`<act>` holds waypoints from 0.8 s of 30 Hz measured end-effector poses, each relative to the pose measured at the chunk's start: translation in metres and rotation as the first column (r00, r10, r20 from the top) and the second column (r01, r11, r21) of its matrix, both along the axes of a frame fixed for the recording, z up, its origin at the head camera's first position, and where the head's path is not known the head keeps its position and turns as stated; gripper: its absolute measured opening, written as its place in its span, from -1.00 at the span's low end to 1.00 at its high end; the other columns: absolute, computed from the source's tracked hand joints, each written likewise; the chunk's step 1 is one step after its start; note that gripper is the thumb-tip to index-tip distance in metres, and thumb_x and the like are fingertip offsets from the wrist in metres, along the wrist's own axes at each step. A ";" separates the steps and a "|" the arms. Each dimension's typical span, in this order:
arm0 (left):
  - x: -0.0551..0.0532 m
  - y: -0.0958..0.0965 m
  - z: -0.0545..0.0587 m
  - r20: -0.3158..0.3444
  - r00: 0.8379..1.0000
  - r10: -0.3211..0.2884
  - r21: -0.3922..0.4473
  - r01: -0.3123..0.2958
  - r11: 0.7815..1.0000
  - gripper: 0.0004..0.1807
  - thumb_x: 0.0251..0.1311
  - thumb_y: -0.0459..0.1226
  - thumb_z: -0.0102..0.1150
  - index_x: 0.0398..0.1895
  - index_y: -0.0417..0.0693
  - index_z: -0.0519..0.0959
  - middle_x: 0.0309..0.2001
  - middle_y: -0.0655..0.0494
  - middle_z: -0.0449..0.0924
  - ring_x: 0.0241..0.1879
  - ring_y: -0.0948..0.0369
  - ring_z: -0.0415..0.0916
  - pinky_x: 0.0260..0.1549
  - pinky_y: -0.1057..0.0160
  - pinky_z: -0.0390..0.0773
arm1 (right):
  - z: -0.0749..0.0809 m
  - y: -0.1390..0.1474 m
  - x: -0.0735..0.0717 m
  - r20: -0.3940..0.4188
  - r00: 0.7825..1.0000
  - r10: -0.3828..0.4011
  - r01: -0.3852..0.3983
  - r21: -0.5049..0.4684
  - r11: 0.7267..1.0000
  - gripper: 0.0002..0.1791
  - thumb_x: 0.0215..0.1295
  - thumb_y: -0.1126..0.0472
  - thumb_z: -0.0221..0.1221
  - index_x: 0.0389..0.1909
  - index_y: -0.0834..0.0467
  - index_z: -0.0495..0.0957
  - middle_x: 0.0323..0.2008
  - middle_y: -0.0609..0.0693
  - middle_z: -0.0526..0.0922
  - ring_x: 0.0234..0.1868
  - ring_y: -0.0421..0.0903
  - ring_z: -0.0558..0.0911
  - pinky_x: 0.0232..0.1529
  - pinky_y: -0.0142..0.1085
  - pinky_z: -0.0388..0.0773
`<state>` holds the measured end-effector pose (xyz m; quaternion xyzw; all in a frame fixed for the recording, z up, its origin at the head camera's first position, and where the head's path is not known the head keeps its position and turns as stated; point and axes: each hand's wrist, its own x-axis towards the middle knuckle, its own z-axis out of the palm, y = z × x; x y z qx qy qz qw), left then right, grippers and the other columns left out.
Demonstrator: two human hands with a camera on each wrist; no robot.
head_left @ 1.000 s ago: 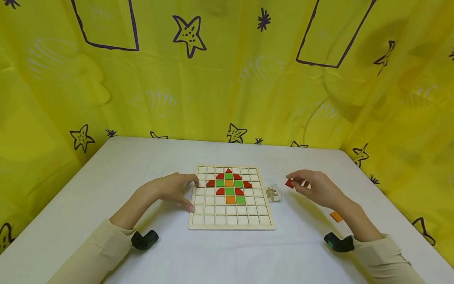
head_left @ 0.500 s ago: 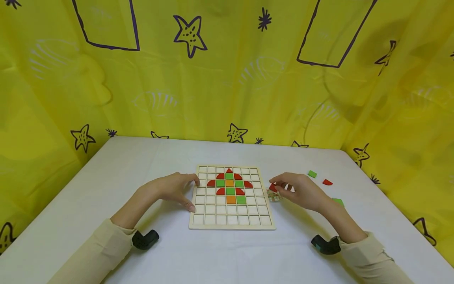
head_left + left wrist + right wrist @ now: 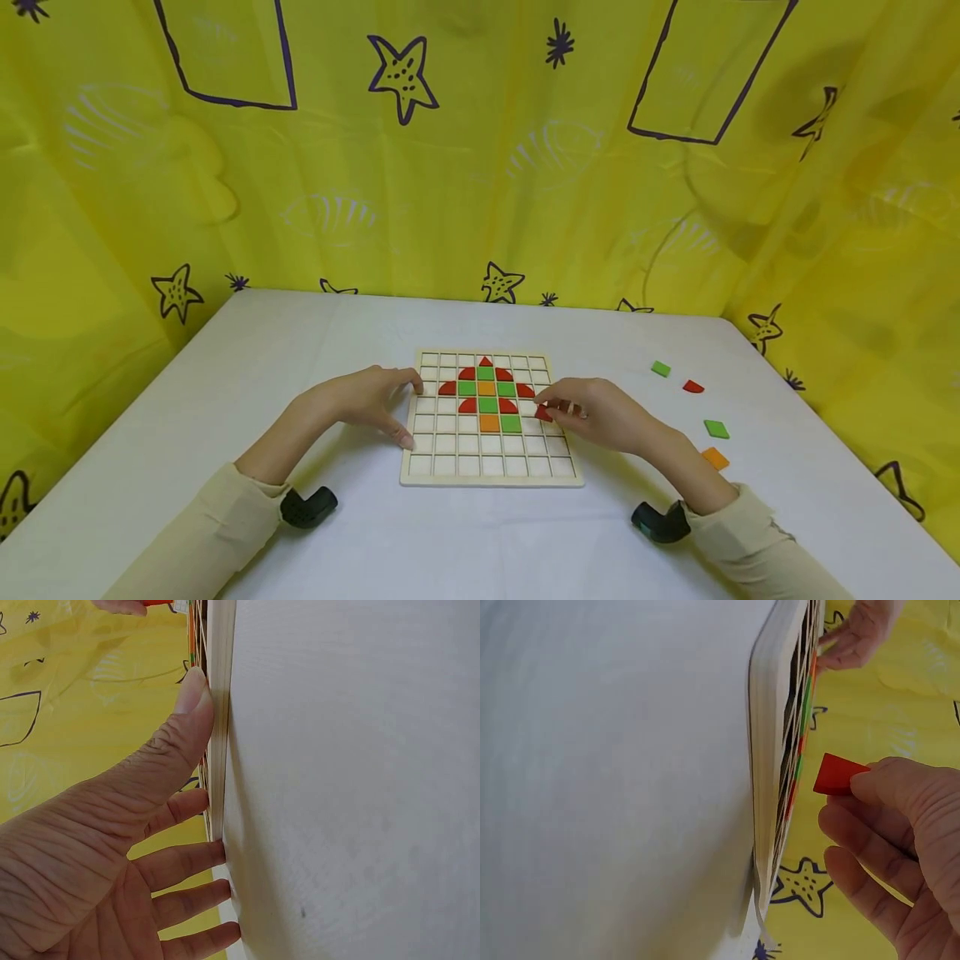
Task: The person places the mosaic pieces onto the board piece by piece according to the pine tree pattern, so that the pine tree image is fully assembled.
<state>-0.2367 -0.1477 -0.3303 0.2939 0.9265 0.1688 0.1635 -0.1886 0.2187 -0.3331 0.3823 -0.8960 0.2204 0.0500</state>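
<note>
A pale wooden grid board (image 3: 442, 467) lies on the table, its cells partly filled with red, green and orange tiles in a tree-like pattern. At the board's left edge rests my left hand (image 3: 367, 402), thumb (image 3: 196, 697) and fingers spread along the rim. My right hand (image 3: 603, 414) pinches a small red tile (image 3: 838, 776) between thumb and fingertips, just over the board's right side. In the right wrist view the red tile is held apart from the board; its exact outline is partly covered by the fingers.
Right of the board lie loose tiles: a green one (image 3: 661, 368), a red rounded one (image 3: 693, 387), another green one (image 3: 717, 429) and an orange one (image 3: 715, 458) beside the right forearm. A yellow patterned curtain (image 3: 465, 208) surrounds the white table (image 3: 360, 333).
My right hand has moved left with the red tile, from beside the board to over its right side. The picture card there is now hidden behind it. The left hand stays put.
</note>
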 end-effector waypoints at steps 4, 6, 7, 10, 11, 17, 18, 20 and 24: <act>0.000 0.001 0.000 -0.001 1.000 0.001 -0.004 -0.001 1.000 -0.23 -0.15 0.11 0.64 0.13 0.13 0.48 0.07 0.00 0.55 -0.01 0.04 0.45 0.08 -0.07 0.48 | -0.001 -0.007 0.000 0.043 0.999 0.000 -0.002 0.033 0.999 -0.74 0.31 0.41 0.31 0.00 0.21 0.70 -0.22 -0.11 0.74 -0.25 -0.24 0.60 -0.24 -0.35 0.62; 0.000 0.001 -0.001 -0.004 1.000 0.001 -0.006 -0.001 1.000 -0.23 -0.16 0.11 0.64 0.12 0.13 0.48 0.06 0.00 0.55 -0.01 0.04 0.45 0.07 -0.07 0.48 | -0.001 -0.010 0.000 0.060 0.998 0.003 -0.005 0.045 0.999 -0.75 0.32 0.40 0.31 0.00 0.19 0.71 -0.21 -0.11 0.74 -0.25 -0.24 0.58 -0.25 -0.37 0.61; 0.000 0.001 -0.001 -0.005 1.000 0.000 -0.007 -0.001 1.000 -0.23 -0.16 0.11 0.64 0.12 0.13 0.48 0.06 0.00 0.55 -0.01 0.04 0.46 0.07 -0.06 0.48 | -0.001 -0.011 0.000 0.072 0.997 0.004 -0.007 0.048 0.999 -0.75 0.32 0.39 0.31 -0.01 0.18 0.71 -0.20 -0.11 0.73 -0.26 -0.23 0.57 -0.26 -0.38 0.60; 0.000 0.000 -0.001 -0.005 1.000 0.002 -0.007 -0.002 1.000 -0.23 -0.16 0.10 0.65 0.12 0.13 0.48 0.05 0.01 0.55 0.00 0.04 0.45 0.07 -0.06 0.47 | -0.001 -0.014 0.000 0.095 0.995 0.010 -0.016 0.064 0.998 -0.76 0.34 0.38 0.31 -0.01 0.16 0.71 -0.17 -0.11 0.74 -0.25 -0.23 0.57 -0.24 -0.38 0.58; 0.000 0.000 -0.001 -0.004 1.000 0.002 -0.006 -0.002 1.000 -0.23 -0.16 0.11 0.65 0.12 0.14 0.48 0.05 0.01 0.55 0.01 0.03 0.45 0.07 -0.07 0.47 | -0.002 -0.014 0.000 0.103 0.995 0.011 -0.018 0.066 0.998 -0.76 0.34 0.38 0.31 0.00 0.16 0.71 -0.15 -0.10 0.74 -0.24 -0.23 0.57 -0.24 -0.37 0.58; -0.001 0.000 -0.003 0.006 1.000 0.010 -0.001 -0.010 1.000 -0.23 -0.16 0.12 0.64 0.12 0.15 0.48 0.08 0.01 0.55 0.04 0.02 0.44 0.08 -0.08 0.46 | -0.002 -0.016 -0.002 0.127 0.992 -0.013 0.003 0.083 0.997 -0.73 0.34 0.36 0.31 0.03 0.19 0.72 -0.14 -0.08 0.75 -0.27 -0.22 0.53 -0.27 -0.37 0.54; -0.001 0.000 -0.002 0.006 1.000 0.011 0.000 -0.011 1.000 -0.23 -0.16 0.12 0.64 0.12 0.15 0.48 0.08 0.01 0.55 0.04 0.02 0.44 0.08 -0.08 0.46 | -0.002 -0.017 -0.002 0.127 0.992 -0.022 0.011 0.089 0.996 -0.73 0.34 0.35 0.32 0.04 0.19 0.72 -0.15 -0.09 0.74 -0.28 -0.22 0.52 -0.28 -0.37 0.52; -0.001 0.000 -0.002 0.006 1.000 0.011 0.000 -0.011 1.000 -0.23 -0.16 0.11 0.65 0.12 0.15 0.48 0.08 0.02 0.55 0.04 0.02 0.44 0.08 -0.08 0.46 | -0.001 -0.018 -0.002 0.110 0.993 -0.035 0.022 0.118 0.993 -0.72 0.32 0.33 0.34 0.05 0.18 0.73 -0.18 -0.10 0.74 -0.29 -0.23 0.52 -0.28 -0.38 0.51; 0.000 0.000 0.000 0.002 1.000 0.010 -0.002 -0.010 1.000 -0.23 -0.16 0.11 0.65 0.12 0.14 0.48 0.06 0.01 0.55 0.02 0.03 0.44 0.08 -0.08 0.46 | 0.000 -0.021 -0.001 0.045 0.998 -0.039 0.030 0.183 0.983 -0.69 0.29 0.29 0.38 0.05 0.15 0.74 -0.22 -0.11 0.72 -0.31 -0.23 0.54 -0.28 -0.38 0.51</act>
